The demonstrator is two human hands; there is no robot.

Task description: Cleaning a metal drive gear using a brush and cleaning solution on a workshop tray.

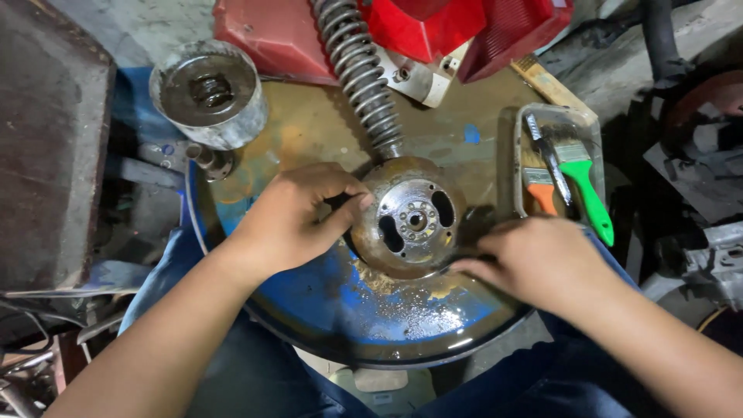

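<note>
My left hand (290, 220) has its fingers (344, 203) curled on the near-left rim of the rusty metal disc (409, 218); my right hand (534, 259) lies flat, fingers (472, 263) closed together, pressing its lower right edge. The disc sits between them on the oily blue drum lid (371, 310) I use as a bench. I'd judge a firm, even grip matters here, since everything looks slick. Beyond my fingers stands a coil spring (360, 73); right of them, a tray (520, 135) of brushes (584, 190).

The round metal drum top (371, 310) is blue with rusty yellow-brown patches. The round rusty metal disc (409, 217) looks brown and silver. One paintbrush handle (592, 197) is green, another (542, 197) orange. The plastic covers (279, 35) are red.
</note>
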